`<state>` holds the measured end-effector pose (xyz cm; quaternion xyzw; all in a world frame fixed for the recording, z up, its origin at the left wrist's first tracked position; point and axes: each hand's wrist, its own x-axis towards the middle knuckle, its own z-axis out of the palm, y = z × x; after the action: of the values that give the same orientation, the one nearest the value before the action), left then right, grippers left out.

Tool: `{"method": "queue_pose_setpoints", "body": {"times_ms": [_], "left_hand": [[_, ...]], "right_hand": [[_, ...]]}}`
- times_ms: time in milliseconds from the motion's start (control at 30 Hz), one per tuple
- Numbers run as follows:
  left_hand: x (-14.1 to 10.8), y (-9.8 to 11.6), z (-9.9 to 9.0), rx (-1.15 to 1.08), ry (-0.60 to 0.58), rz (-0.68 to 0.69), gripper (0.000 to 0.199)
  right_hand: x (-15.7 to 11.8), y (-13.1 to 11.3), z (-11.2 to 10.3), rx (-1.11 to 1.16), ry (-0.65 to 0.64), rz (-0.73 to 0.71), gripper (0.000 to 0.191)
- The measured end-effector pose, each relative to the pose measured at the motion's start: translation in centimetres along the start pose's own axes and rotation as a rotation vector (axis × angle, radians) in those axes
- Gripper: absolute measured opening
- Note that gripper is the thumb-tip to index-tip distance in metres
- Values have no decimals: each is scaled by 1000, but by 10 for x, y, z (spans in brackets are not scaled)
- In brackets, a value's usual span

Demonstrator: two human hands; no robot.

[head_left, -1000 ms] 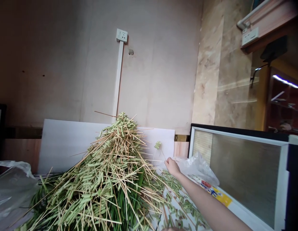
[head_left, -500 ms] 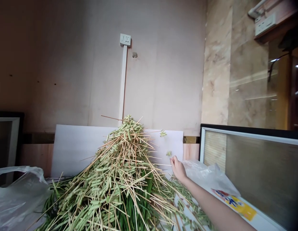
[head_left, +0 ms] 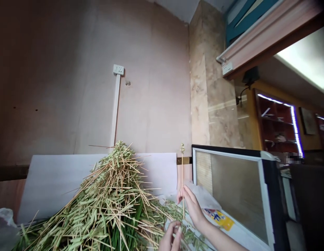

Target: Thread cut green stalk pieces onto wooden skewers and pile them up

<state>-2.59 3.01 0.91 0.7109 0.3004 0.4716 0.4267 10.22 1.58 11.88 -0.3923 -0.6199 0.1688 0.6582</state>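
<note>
Clearly, a green-topped skewer (head_left: 182,169) is pinched upright by the right hand (head_left: 192,205), beside the heaped skewers (head_left: 109,198); whether anything is held in the curled left hand (head_left: 171,238) below cannot be told.

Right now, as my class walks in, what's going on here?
A person's right hand holds a thin stick upright, with small green pieces at its top. The left hand is curled just below; whether it holds anything is unclear. To the left rises a tall heap of similar sticks and green pieces, before a white board.
</note>
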Motion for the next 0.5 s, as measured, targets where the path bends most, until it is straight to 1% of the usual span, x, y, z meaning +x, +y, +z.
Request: {"method": "queue_pose_setpoints", "body": {"times_ms": [67, 167, 200, 233, 267, 333, 367, 433, 500], "left_hand": [[2, 19, 10, -89, -22, 17, 83], [-8, 48, 19, -90, -66, 74, 72], [-14, 55, 19, -69, -60, 89, 71], [-21, 62, 17, -47, -29, 105, 70], [-28, 68, 13, -28, 30, 123, 70], [-38, 81, -5, -1, 157, 144, 69], [-41, 90, -19, 6, 208, 144, 67], [-39, 114, -57, 42, 238, 121, 62], [-26, 151, -103, 142, 297, 164, 59]], "right_hand": [[-18, -18, 3, 100, -26, 50, 45], [-35, -35, 9, 299, -47, 148, 43], [-38, -39, 11, 346, -65, 167, 43], [-41, -43, 13, 370, -94, 174, 42], [-42, -48, 16, 366, -135, 165, 41], [-45, -55, 18, 314, -232, 131, 41], [-48, -58, 18, 276, -275, 125, 42], [-56, -59, 10, 201, -324, 144, 45], [-74, -51, -8, 149, -331, 209, 45]]}}
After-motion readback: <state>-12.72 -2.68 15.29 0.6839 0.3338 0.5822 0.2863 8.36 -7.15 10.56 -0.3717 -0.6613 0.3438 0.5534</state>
